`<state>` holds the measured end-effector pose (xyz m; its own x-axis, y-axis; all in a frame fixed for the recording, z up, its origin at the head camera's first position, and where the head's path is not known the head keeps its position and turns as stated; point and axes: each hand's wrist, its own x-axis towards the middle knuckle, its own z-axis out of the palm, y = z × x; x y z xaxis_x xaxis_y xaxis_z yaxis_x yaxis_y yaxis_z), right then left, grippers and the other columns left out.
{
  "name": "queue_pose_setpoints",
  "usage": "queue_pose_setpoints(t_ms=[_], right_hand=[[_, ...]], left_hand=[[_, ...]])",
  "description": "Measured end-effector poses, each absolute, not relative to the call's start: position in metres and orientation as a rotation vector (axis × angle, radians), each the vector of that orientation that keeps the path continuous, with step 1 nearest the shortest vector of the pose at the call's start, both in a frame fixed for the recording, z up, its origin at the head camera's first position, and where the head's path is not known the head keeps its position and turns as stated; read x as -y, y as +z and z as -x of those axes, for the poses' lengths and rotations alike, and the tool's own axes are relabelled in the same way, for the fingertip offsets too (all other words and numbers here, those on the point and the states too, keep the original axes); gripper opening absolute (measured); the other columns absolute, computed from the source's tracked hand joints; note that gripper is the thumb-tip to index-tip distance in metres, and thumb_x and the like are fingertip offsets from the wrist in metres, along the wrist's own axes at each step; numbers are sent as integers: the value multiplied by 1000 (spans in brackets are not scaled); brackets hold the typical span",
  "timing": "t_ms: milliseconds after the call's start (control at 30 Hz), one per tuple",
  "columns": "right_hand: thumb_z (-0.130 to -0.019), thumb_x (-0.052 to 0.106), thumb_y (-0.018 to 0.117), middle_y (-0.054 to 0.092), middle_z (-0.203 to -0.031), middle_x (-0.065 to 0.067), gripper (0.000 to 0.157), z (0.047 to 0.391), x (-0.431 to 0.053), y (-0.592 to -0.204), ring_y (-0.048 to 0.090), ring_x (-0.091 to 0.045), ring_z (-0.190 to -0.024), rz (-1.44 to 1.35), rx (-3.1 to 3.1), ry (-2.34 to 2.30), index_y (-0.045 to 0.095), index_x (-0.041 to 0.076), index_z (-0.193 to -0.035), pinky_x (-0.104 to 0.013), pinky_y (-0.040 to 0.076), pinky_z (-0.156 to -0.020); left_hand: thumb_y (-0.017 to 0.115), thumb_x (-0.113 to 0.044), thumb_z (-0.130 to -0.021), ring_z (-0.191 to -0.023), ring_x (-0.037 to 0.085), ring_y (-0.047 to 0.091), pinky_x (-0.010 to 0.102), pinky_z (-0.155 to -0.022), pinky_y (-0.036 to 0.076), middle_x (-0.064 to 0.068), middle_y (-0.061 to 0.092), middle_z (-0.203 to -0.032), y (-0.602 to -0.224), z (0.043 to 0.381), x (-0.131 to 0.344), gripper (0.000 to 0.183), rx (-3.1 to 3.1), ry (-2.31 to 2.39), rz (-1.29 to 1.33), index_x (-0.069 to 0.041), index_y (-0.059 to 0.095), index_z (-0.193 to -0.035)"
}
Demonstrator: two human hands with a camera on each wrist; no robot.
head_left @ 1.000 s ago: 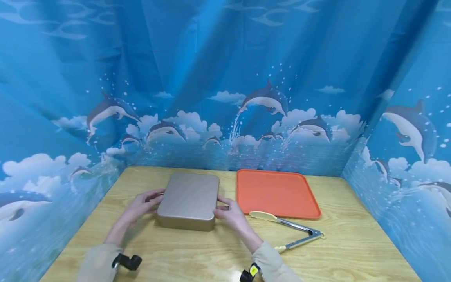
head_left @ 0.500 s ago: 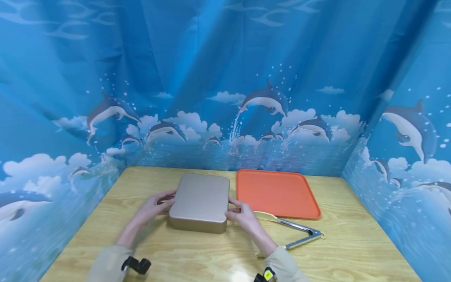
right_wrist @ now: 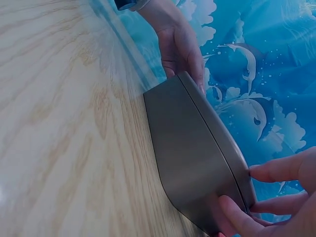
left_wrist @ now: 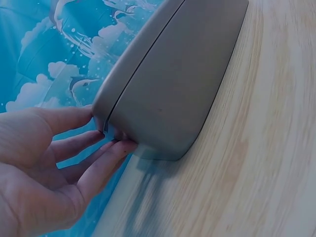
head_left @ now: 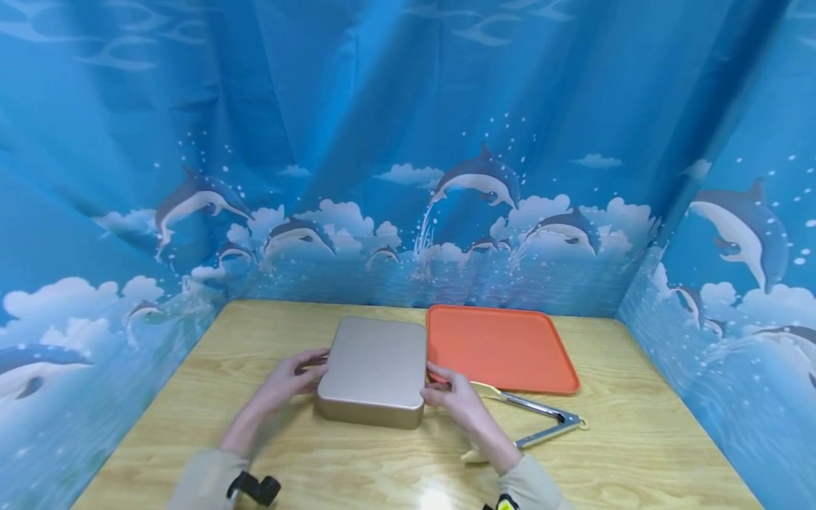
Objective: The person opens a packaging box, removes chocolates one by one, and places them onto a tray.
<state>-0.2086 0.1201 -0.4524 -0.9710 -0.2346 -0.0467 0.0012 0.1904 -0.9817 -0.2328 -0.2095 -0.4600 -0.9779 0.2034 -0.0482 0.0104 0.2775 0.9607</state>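
Metallic box (head_left: 372, 365) beside orange tray (head_left: 503, 347), contact unclear; tongs (head_left: 535, 406) lie nearby.

Closed bronze-grey box (head_left: 372, 372), flat on wooden table (head_left: 357, 474).

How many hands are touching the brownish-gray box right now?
2. The left hand touches the box at its left side, and the right hand touches it at its right side. The box hides parts of some fingers; no third hand shows.
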Motion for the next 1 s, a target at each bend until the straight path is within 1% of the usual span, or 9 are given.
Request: queue_pose_setpoints(t_ms=[167,300,467,533,667,733,833,1000], right_hand=[[-91,-1,69,60,-130,-33,64,207,-122,-453,64,-33,-112,236,-2257,-1877,41,-11,-148,-38,59,-91],[-91,1,70,57,-137,-31,64,204,-124,-454,63,-35,-114,244,-2273,-1853,42,-9,-148,-40,59,-92],[-93,2,69,51,-144,-31,63,201,-125,-454,62,-38,-117,274,-2294,-1832,41,-9,-148,-40,58,-93],[-93,2,69,50,-144,-32,63,200,-125,-454,62,-39,-117,288,-2308,-1819,41,-10,-148,-41,58,-93],[-92,3,70,57,-136,-31,63,199,-125,-453,63,-38,-115,290,-2347,-1784,42,-11,-147,-41,59,-92],[-92,4,70,58,-135,-31,63,200,-125,-452,62,-40,-117,291,-2358,-1782,42,-12,-146,-42,58,-93],[-92,3,70,58,-136,-30,62,204,-124,-450,59,-43,-123,282,-2380,-1792,43,-12,-146,-44,56,-98],[-94,-2,66,52,-142,-31,58,211,-122,-450,50,-46,-133,269,-2371,-1841,43,-14,-145,-47,49,-106]], left_hand=[[63,-17,-100,-120,37,61,39,-90,60,31,50,-145,-461,232,208,58,-2350,1814,-186,8,42,-147],[63,-16,-100,-119,37,61,40,-89,61,31,51,-142,-460,229,207,56,-2342,1817,-181,10,43,-146],[63,-16,-100,-120,40,60,40,-91,60,33,50,-142,-458,223,208,58,-2334,1812,-242,11,41,-147],[63,-16,-101,-120,40,60,40,-91,60,34,48,-143,-457,221,209,59,-2324,1814,-269,12,39,-147],[63,-16,-100,-118,40,61,41,-91,60,35,48,-142,-455,218,210,60,-2308,1826,-270,12,38,-147],[63,-16,-100,-118,39,61,41,-91,60,35,48,-143,-454,218,210,60,-2313,1817,-259,13,38,-147],[64,-16,-100,-119,38,61,42,-92,60,33,48,-144,-452,218,208,59,-2334,1806,-223,11,40,-147],[64,-13,-99,-116,37,64,41,-90,60,31,53,-141,-451,221,203,52,-2395,1802,-155,11,47,-142]])
